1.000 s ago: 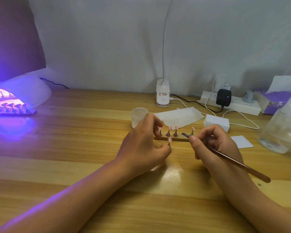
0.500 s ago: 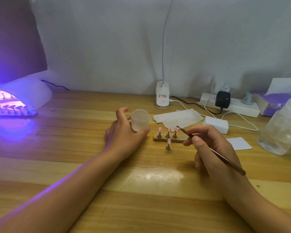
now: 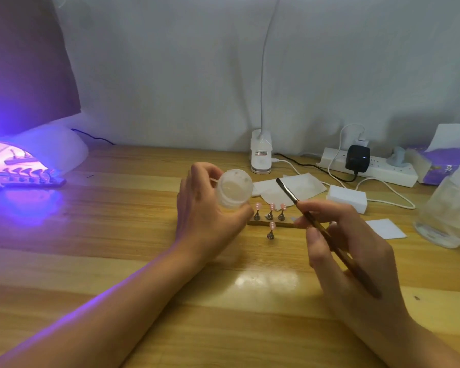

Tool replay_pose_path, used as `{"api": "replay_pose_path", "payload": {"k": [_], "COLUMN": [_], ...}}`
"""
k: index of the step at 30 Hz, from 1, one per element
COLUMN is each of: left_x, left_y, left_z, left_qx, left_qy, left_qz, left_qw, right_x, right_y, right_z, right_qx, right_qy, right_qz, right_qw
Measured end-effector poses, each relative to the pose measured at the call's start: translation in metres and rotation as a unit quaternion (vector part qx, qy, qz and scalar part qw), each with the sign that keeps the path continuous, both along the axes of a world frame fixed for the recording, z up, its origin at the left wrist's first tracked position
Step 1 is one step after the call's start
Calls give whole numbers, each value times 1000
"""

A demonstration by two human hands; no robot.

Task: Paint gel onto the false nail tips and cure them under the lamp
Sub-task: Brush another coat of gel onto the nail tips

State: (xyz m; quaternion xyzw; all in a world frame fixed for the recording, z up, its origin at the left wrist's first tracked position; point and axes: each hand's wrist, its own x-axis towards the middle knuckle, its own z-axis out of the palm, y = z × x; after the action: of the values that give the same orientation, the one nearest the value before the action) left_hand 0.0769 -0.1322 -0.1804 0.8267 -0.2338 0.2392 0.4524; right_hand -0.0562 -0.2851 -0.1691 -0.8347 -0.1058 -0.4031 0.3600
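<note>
The left hand [image 3: 207, 216] grips a round frosted jar [image 3: 234, 191], tilted, and the right hand [image 3: 348, 248] pinches a thin dark brush [image 3: 290, 194] with a flat end. Between them small pink tips [image 3: 272, 207] stand on metal cones [image 3: 270, 235] on the glossy wooden table [image 3: 144, 261].

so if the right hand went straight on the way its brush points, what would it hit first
Likely the white desk-lamp base: the brush in the right hand aims up-left, passing just right of the jar. Depth is unclear, so it may pass above.
</note>
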Motion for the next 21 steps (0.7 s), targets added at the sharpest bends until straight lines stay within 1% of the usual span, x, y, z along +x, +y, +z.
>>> {"api": "replay_pose_path", "payload": {"k": [2,4,7,10,13,21], "left_x": [-7,-12,-15,-16,-18,-16], "left_y": [-3,-4,-4,-3,-4,-4], "left_z": [0,0,1,0,0,-1], "left_qx": [40,68,92,115,137,133], "left_qy": [-71,-115,-132,-158,-186,-189], "left_qz": [-26,-42,-58,-71,-88,-85], "left_qw": [996,990,985,978,969,969], "right_x": [-4,-6,-4,-1,0,1], "right_y": [4,6,6,3,1,4], "right_z": [0,-4,-7,-7,-7,-6], "right_qx": [-25,-53,-67,-34,-31,-36], "right_qy": [-27,-37,-12,11,19,23], "right_qz": [5,5,5,7,0,4], "right_qw": [999,998,998,999,999,999]}}
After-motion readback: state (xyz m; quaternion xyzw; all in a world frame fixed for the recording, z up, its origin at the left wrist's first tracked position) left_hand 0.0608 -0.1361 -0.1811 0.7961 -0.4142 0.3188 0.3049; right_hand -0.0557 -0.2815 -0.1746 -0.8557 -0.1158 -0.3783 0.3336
